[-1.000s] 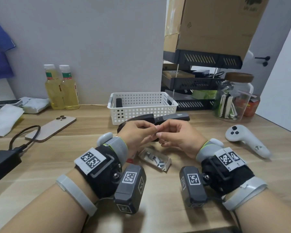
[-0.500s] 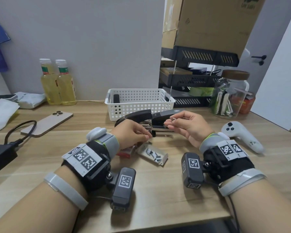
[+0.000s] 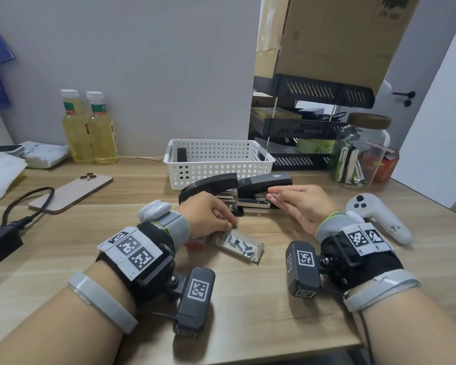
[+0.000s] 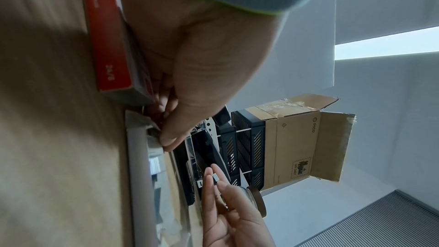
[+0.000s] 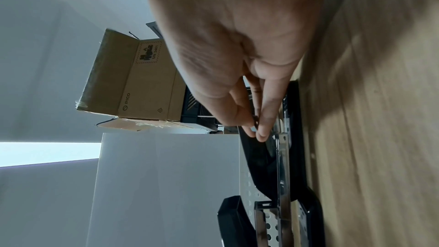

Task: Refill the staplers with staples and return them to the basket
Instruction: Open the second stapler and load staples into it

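An open black stapler [image 3: 263,181] lies on the wooden table [image 3: 248,299] in front of the white basket [image 3: 219,167], its metal magazine bared. My right hand [image 3: 273,196] pinches a short staple strip [image 5: 255,122] just above the stapler's [image 5: 282,157] right end. My left hand [image 3: 229,225] is down at the near end of the open staple tray [image 3: 238,245], thumb and fingers pinching a small grey piece of staples [image 4: 158,135]. Under its wrist lies the red staple box [image 4: 106,44]. A second black stapler [image 3: 181,155] stands inside the basket.
A white controller [image 3: 377,217] lies right of my right hand. A glass jar [image 3: 358,151] and black file trays [image 3: 300,127] stand behind it. A phone [image 3: 71,192], a black cable [image 3: 24,206] and two bottles [image 3: 90,127] are to the left.
My hands, joined in front of the stapler a second ago, have parted. The left dropped to the staple tray. The right moved right with a staple strip toward the stapler's end.
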The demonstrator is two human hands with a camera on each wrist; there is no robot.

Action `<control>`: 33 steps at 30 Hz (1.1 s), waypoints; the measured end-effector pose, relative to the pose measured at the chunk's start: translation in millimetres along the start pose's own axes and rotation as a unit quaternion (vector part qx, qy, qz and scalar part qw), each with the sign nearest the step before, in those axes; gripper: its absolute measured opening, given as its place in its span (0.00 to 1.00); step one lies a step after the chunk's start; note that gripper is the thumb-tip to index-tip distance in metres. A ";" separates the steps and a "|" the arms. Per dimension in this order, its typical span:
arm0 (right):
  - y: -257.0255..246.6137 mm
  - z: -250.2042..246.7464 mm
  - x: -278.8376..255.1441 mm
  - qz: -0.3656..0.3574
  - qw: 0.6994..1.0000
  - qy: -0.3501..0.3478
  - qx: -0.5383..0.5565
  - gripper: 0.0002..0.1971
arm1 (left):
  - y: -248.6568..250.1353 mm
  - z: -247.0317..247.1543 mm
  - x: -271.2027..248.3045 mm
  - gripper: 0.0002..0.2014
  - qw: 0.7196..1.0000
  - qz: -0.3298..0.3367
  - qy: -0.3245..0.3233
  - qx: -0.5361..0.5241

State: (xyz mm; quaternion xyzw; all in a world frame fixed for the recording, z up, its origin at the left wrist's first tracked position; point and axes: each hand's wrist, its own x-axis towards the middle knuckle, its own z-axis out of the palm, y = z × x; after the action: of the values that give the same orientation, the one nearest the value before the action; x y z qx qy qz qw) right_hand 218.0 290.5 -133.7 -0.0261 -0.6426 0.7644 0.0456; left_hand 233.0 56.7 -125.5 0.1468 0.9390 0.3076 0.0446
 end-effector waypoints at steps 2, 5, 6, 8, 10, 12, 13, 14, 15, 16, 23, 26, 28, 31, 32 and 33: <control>-0.5 -0.2 -0.2 -0.007 1.000 -0.008 0.004 0.10 | 1.5 0.1 -0.7 0.04 1.000 0.002 0.001 0.011; -0.2 -0.7 0.9 -0.021 1.000 -0.016 -0.007 0.10 | 1.4 1.0 -0.3 0.05 1.000 -0.004 -0.002 0.019; 0.2 -0.9 1.5 -0.024 1.000 -0.018 -0.009 0.09 | 1.2 1.2 0.2 0.05 1.000 -0.005 -0.001 0.021; 0.7 -0.9 2.0 -0.026 0.999 -0.023 -0.007 0.09 | 0.6 1.2 0.5 0.04 1.000 -0.005 0.002 0.022; 0.7 -0.8 1.1 -0.023 0.999 -0.023 -0.004 0.08 | -0.4 1.3 0.9 0.03 1.000 -0.003 0.005 0.026; 0.2 -0.2 -0.6 -0.022 1.000 -0.022 0.000 0.06 | -0.4 1.5 0.2 0.02 0.999 -0.008 0.006 0.033; -0.4 0.4 -1.4 -0.022 1.000 -0.022 0.003 0.05 | -0.7 1.7 0.2 0.01 0.999 -0.012 0.007 0.033; -0.8 0.8 -1.8 -0.022 0.999 -0.022 0.006 0.04 | -0.9 1.7 0.7 0.01 0.999 -0.014 0.007 0.031; -1.5 1.4 -2.2 -0.021 0.999 -0.023 0.006 0.03 | -1.2 1.5 1.3 0.01 0.999 -0.015 0.006 0.030; -2.0 1.8 -2.7 -0.020 1.000 -0.024 0.001 0.03 | -1.3 1.3 1.7 0.01 0.999 -0.015 0.005 0.029; -4.6 3.1 -4.4 0.000 0.999 -0.012 -0.033 0.03 | -0.4 1.0 0.7 0.02 0.999 0.015 0.008 0.028; -5.6 3.8 -5.4 0.000 1.000 -0.010 -0.030 0.07 | -0.7 -2.0 0.5 0.01 0.998 0.047 0.037 -0.006; -5.6 3.9 -5.6 0.005 1.000 -0.004 -0.028 0.09 | -2.8 -4.5 2.3 0.04 0.993 0.069 0.081 -0.054; -5.8 2.9 -4.5 0.015 0.999 0.010 -0.043 0.11 | -6.2 -7.6 5.1 0.11 0.975 0.076 0.111 -0.174; -5.9 2.7 -4.0 0.019 0.999 0.014 -0.049 0.11 | -6.8 -8.0 5.3 0.14 0.966 0.077 0.112 -0.219; -5.8 2.1 -3.8 0.023 0.998 0.019 -0.053 0.11 | -6.8 -8.1 5.3 0.17 0.957 0.076 0.113 -0.257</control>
State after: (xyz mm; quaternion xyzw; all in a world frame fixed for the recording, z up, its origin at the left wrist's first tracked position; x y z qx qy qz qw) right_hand 221.8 289.0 -127.7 -0.0573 -0.6802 0.7298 0.0386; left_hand 224.8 48.5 -123.0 0.1657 0.8132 0.5557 -0.0495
